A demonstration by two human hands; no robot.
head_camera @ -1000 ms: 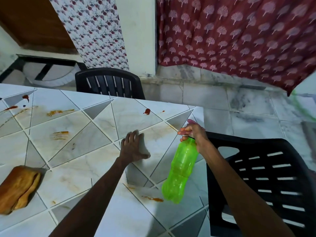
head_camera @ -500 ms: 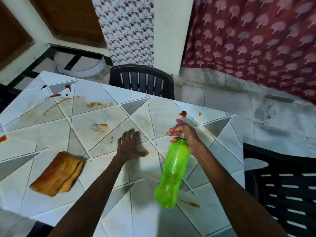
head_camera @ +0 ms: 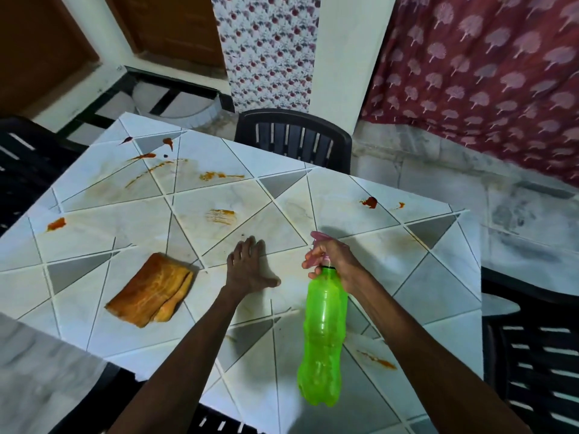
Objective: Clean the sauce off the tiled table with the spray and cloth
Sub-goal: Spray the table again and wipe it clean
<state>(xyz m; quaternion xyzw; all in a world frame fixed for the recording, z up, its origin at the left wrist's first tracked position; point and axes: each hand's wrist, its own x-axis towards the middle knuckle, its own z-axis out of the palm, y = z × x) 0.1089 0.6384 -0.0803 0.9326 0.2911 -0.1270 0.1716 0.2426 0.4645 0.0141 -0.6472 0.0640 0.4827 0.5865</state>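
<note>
our right hand (head_camera: 336, 261) clamps its fingers round the neck of a green plastic spray bottle (head_camera: 322, 339), likely light and slick; left hand (head_camera: 247, 272) lies flat, fingers apart.

Bare left hand (head_camera: 249, 267), bare right hand (head_camera: 336, 261). Left forearm (head_camera: 194, 346) and right forearm (head_camera: 423, 349) long, lean, uncovered right down to bottom frame edge. Wrists narrow.

This is looking like a home's dining area: black plastic chairs (head_camera: 293, 137) are standing around a tiled table (head_camera: 407, 277) on a marble floor (head_camera: 517, 220). A maroon printed curtain (head_camera: 485, 73) and a floral curtain (head_camera: 269, 51) are hanging along the wall, beside a wooden door (head_camera: 175, 23).
</note>
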